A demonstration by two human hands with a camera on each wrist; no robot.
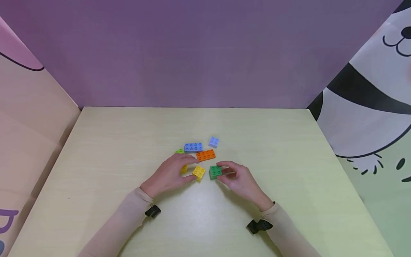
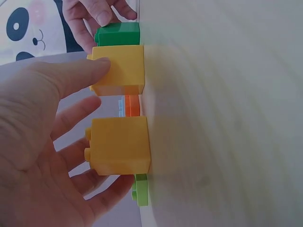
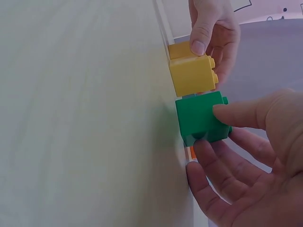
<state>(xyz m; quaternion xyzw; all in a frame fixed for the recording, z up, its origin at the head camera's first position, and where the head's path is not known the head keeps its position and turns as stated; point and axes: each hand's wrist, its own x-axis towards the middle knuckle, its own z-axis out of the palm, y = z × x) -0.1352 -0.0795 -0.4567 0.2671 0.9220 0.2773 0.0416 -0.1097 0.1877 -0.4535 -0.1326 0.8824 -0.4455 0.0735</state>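
The right hand pinches a green block between thumb and fingers. The left hand has its thumb on a yellow block, just beside the green one; it is hard to tell if its fingers squeeze that block too. Another yellow block sits by the left fingers, near a lime block. Past both grips lie an orange block, a long blue block and a small blue block.
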